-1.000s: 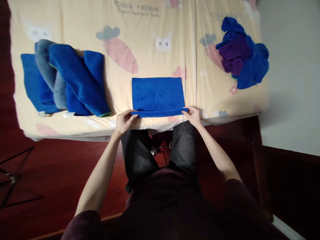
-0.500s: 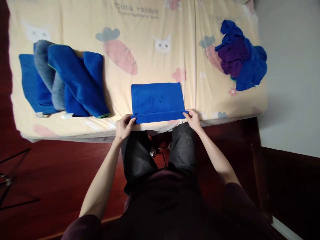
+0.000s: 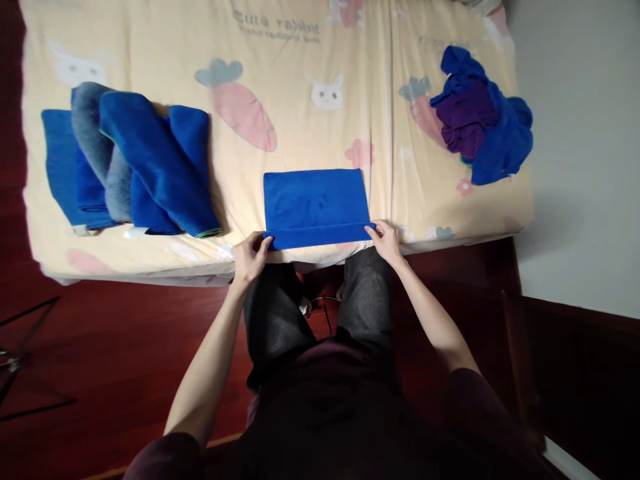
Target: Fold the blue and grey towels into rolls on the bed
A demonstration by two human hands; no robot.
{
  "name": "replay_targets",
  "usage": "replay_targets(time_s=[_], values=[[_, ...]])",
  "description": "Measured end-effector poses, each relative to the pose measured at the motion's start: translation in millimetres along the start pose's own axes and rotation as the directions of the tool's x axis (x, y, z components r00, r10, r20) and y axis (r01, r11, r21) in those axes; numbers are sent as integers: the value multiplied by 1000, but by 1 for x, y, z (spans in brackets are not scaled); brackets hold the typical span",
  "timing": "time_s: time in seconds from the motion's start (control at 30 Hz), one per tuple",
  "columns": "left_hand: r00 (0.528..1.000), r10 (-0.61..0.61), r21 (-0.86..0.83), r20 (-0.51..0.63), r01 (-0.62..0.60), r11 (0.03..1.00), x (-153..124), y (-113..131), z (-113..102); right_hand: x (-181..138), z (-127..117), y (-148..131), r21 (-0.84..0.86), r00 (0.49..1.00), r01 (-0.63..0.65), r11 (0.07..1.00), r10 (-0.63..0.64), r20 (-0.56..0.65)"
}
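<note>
A blue towel [image 3: 316, 200] lies flat as a rectangle at the near edge of the bed, with a narrow strip folded over along its near side. My left hand [image 3: 251, 255] pinches the left end of that strip between thumb and fingers. At the opposite end, my right hand [image 3: 386, 240] pinches the strip's right corner. The towel's far part rests on the sheet, slightly wrinkled in the middle.
To the left lies a pile of blue and grey rolled or folded towels [image 3: 155, 167]. A crumpled heap of blue and purple cloths [image 3: 470, 120] sits at the right. The patterned bed sheet [image 3: 170, 67] is beneath everything. A black metal stand [image 3: 37, 400] is on the floor.
The view has shifted very slightly. Both hands keep their pinch on the towel's folded strip, which looks nearly the same.
</note>
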State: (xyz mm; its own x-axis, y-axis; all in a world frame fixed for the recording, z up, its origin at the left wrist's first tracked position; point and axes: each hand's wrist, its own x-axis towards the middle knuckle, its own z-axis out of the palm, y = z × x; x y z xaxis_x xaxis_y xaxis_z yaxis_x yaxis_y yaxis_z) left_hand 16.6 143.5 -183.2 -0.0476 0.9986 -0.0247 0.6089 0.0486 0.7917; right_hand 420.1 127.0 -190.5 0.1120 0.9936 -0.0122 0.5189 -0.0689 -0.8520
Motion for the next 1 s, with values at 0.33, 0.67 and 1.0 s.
replay_targets(time_s=[0.33, 0.67, 1.0], values=[[999, -37, 39, 19, 36, 999, 2, 3, -1, 2, 0, -7, -80, 1000, -30, 996, 30, -1], [994, -109, -25, -11, 109, 994, 4, 3, 3, 3, 2, -8, -117, 999, -34, 993, 30, -35], [996, -59, -4, -60, 59, 998, -1, 4, 9, 2, 6, -5, -113, 996, -52, 992, 44, -78]])
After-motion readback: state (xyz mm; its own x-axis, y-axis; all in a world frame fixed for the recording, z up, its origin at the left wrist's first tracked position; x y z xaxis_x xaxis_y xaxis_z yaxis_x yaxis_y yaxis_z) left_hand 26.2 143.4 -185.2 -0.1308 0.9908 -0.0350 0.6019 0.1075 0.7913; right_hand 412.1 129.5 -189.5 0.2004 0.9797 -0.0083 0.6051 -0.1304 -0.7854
